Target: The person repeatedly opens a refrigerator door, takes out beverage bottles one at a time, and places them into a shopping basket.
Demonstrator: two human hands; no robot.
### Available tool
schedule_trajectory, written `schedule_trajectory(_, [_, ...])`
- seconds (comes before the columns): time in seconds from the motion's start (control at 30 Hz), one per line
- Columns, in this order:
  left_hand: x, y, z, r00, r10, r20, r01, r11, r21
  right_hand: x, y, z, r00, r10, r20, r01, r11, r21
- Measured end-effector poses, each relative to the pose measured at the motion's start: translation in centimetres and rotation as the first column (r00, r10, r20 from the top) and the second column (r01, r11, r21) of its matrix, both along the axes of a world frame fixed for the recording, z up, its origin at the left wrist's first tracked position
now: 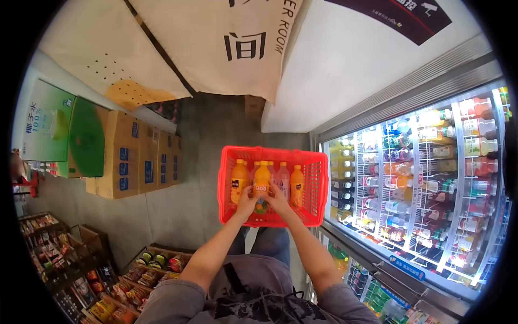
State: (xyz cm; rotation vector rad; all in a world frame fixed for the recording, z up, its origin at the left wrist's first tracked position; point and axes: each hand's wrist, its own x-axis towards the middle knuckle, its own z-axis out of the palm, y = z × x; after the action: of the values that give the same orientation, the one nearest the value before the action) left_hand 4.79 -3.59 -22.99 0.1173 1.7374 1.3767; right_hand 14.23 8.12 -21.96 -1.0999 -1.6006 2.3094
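The left hand [246,203] and the right hand [278,201] both hold one orange bottle [261,176]. The left hand is closed on its left side, and the right hand is closed on its right side. The bottle has an orange cap, and its top points away from the person. The two hands and the bottle are over the red basket [313,189]; I cannot tell if the bottle touches the bottom.

Just left of the grip is a yellow-orange bottle [239,182]. Just right of it is a pale pink bottle [283,181], and past that is a small orange bottle [296,188]. More bottles peek out behind the held one.

Far right of the grip is a bright fridge [399,178] full of drinks. Well to the left are brown boxes [129,154]. Snack shelves [143,278] are lower left.
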Motion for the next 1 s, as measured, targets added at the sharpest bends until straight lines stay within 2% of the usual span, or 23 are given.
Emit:
schedule_trajectory(0.07, [0.0,0.0,-1.8,0.999,-0.013,-0.048,0.012,0.999,-0.038,-0.5,0.4,-0.7,1.000,0.013,-0.005,-0.013,0.999,-0.032])
schedule_trajectory(0.13, [-0.3,0.0,-2.7,0.981,-0.125,-0.149,0.105,0.985,-0.135,-0.4,0.2,-2.7,1.000,0.024,-0.017,-0.025,0.998,-0.062])
schedule_trajectory(0.17, [-0.2,-0.1,-3.0,0.981,-0.127,-0.149,0.105,0.984,-0.144,-0.5,0.2,-3.7,0.998,0.058,-0.003,-0.058,0.998,0.036])
schedule_trajectory(0.2, [0.0,0.2,-2.9,0.945,-0.225,-0.236,0.158,0.949,-0.271,-0.7,0.2,-4.6,0.996,0.090,0.013,-0.091,0.986,0.138])
schedule_trajectory(0.23, [0.1,0.3,-2.9,0.893,-0.329,-0.307,0.194,0.897,-0.397,-0.9,-0.1,-5.4,0.996,0.090,0.010,-0.090,0.987,0.135])
schedule_trajectory(0.27, [0.2,0.2,-2.7,0.893,-0.330,-0.306,0.194,0.896,-0.401,-0.9,-0.4,-6.1,0.995,0.086,0.051,-0.093,0.984,0.150])
schedule_trajectory(0.33, [1.2,-0.3,-3.7,0.858,-0.271,-0.436,0.092,0.917,-0.387,-0.9,-0.9,-6.8,0.992,0.088,0.096,-0.103,0.981,0.164])
schedule_trajectory(0.4, [1.4,-0.5,-4.2,0.859,-0.249,-0.448,0.073,0.925,-0.374,-1.3,-0.8,-7.4,0.969,0.178,0.170,-0.227,0.916,0.331])
schedule_trajectory(0.47, [1.5,-0.6,-2.4,0.861,-0.235,-0.451,0.061,0.928,-0.367,-1.0,-1.0,-7.7,0.968,0.176,0.178,-0.233,0.894,0.382])
schedule_trajectory(0.53, [0.2,0.0,1.7,0.944,-0.318,-0.091,0.270,0.899,-0.345,-1.1,-1.0,-8.3,0.971,0.165,0.172,-0.225,0.872,0.434])
schedule_trajectory(0.6, [0.9,0.1,2.2,0.950,-0.285,-0.125,0.229,0.913,-0.338,-1.4,-1.8,-8.4,0.974,0.081,0.210,-0.164,0.895,0.415])
schedule_trajectory(0.67, [1.3,-0.2,0.7,0.949,-0.267,-0.169,0.202,0.924,-0.324,-1.7,-2.1,-6.0,0.990,0.063,0.127,-0.105,0.931,0.351])
schedule_trajectory(0.7, [1.9,-0.6,-1.2,0.950,-0.203,-0.238,0.128,0.946,-0.298,-1.4,-1.9,-4.3,0.997,0.054,0.057,-0.068,0.956,0.285])
schedule_trajectory(0.73, [1.9,-0.1,-0.9,0.944,-0.132,-0.304,0.052,0.965,-0.259,-1.1,-1.5,-2.6,0.998,0.039,0.051,-0.053,0.953,0.298])
schedule_trajectory(0.8, [2.0,0.9,1.3,0.924,-0.142,-0.355,0.059,0.970,-0.234,0.7,-0.7,0.7,0.986,0.025,0.166,-0.071,0.958,0.279])
schedule_trajectory(0.83, [2.1,1.6,2.1,0.904,-0.144,-0.402,0.056,0.973,-0.222,1.7,-0.1,1.9,0.986,0.011,0.168,-0.060,0.954,0.292])
schedule_trajectory(0.87, [2.2,2.4,3.0,0.902,-0.157,-0.402,0.076,0.975,-0.210,2.8,0.4,3.1,0.992,-0.085,0.093,0.070,0.986,0.150])
schedule_trajectory(0.9, [2.4,3.5,3.0,0.957,-0.132,-0.257,0.113,0.990,-0.087,3.8,0.9,4.6,0.979,-0.201,0.026,0.201,0.980,0.001])
schedule_trajectory(1.0, [5.0,8.4,6.3,0.957,-0.204,-0.208,0.234,0.964,0.130,7.8,3.2,11.1,0.921,-0.390,0.009,0.391,0.920,-0.029])
